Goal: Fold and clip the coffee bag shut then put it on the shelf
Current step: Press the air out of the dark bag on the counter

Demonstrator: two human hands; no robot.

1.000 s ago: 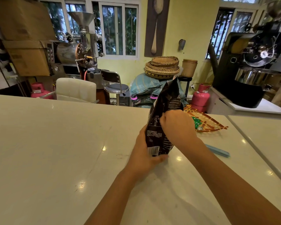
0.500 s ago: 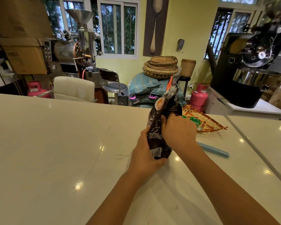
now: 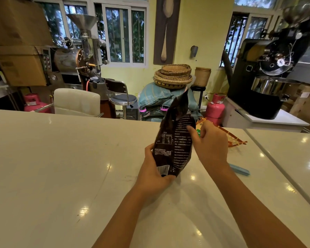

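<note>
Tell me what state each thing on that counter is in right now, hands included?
coffee bag: upright on the counter, top unfolded, no clip on it.
left hand: gripping the bag's lower part.
right hand: fingers on the bag's right edge.
blue clip: lying loose on the counter, untouched.
woven tray: flat on the counter behind the right hand.
white counter: glossy, bearing all of these.

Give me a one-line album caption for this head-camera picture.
Both hands steady a dark coffee bag upright on the white counter, top unfolded, blue clip waiting beside the right arm.
</note>
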